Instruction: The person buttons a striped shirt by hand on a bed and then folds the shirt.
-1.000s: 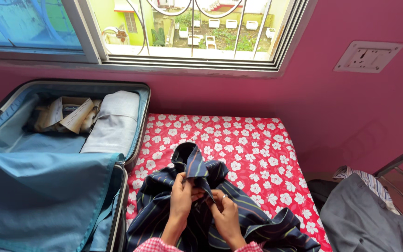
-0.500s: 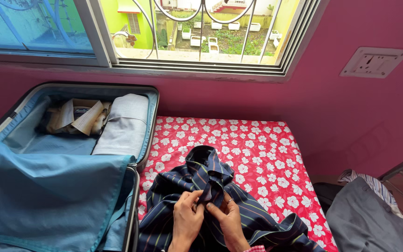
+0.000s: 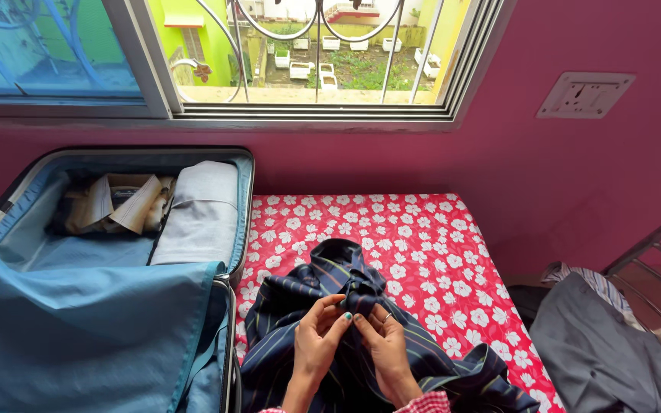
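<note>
A dark navy striped shirt (image 3: 330,283) lies bunched on a red bedsheet with white flowers (image 3: 422,245). My left hand (image 3: 319,336) and my right hand (image 3: 384,344) meet at the shirt's front, just below its collar. Both pinch the fabric between thumb and fingers. A ring shows on my right hand. Red checked sleeve cuffs peek in at the bottom edge.
An open blue-lined suitcase (image 3: 101,306) lies to the left, holding a folded grey garment (image 3: 196,218) and a packaged shirt (image 3: 116,203). Grey clothing (image 3: 606,352) hangs over a metal rail (image 3: 652,245) at the right. A barred window (image 3: 300,53) and a wall switch plate (image 3: 584,95) sit above.
The raised collar end has dropped down onto the bunched shirt. My hands have stayed together at the shirt front, fingers shifting on the fabric. The camera drifted slightly.
</note>
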